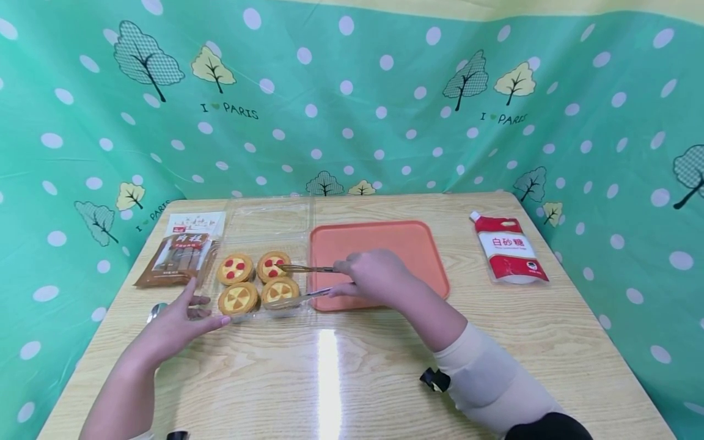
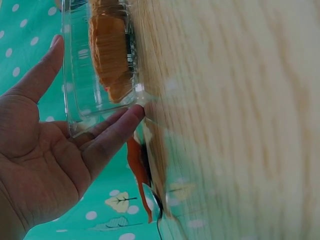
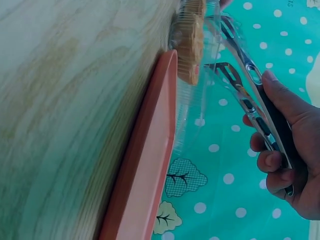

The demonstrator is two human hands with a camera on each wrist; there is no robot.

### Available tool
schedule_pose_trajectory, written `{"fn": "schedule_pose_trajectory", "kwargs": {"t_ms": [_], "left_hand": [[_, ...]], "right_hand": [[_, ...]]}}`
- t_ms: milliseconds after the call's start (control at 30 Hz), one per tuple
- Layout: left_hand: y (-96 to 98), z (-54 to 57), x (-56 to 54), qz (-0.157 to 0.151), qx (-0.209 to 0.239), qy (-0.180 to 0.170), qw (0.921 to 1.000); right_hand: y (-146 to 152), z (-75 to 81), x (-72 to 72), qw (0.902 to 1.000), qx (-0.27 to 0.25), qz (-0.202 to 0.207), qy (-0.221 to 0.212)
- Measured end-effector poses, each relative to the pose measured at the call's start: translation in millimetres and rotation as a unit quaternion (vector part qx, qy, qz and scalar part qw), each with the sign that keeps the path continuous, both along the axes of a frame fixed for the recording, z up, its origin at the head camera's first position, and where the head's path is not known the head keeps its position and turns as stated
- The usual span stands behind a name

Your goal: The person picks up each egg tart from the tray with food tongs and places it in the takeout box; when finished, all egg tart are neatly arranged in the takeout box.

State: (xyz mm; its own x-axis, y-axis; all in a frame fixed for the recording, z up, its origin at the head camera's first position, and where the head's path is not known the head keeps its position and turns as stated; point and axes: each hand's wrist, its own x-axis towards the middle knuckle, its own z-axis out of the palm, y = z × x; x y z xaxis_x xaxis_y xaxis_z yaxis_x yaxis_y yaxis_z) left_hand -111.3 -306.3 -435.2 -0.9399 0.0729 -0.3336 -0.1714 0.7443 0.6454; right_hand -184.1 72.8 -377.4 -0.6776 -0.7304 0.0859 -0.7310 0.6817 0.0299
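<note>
My right hand (image 1: pixel 376 275) grips metal tongs (image 1: pixel 308 269) by the handle, their arms spread. In the head view one tong arm overlaps the far right tart with red pieces (image 1: pixel 274 266), the other the near right tart with a wedge pattern (image 1: pixel 280 291). A second red-dotted tart (image 1: pixel 234 269) and a second wedge-patterned tart (image 1: pixel 238 298) lie to the left in the same clear plastic box (image 1: pixel 269 218), whose lid is folded back. At its near left corner my left hand (image 1: pixel 178 321) touches the box with thumb and fingers spread and fairly straight.
A pink tray (image 1: pixel 379 231) stands right of the box, under my right hand. Left of the box lie a brown packet (image 1: pixel 176 260) and a spoon (image 1: pixel 157 310), partly hidden by the left hand. A red and white sugar pouch (image 1: pixel 508 249) lies at the right.
</note>
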Motion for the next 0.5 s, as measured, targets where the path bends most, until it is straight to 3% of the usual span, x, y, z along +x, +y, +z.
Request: {"fn": "schedule_pose_trajectory", "kwargs": {"t_ms": [500], "left_hand": [[-0.2,0.8,0.5,0.000,0.003,-0.006,1.0000]], "right_hand": [[31.4,16.4,-9.8,0.9957,-0.063,-0.065,-0.018]]}}
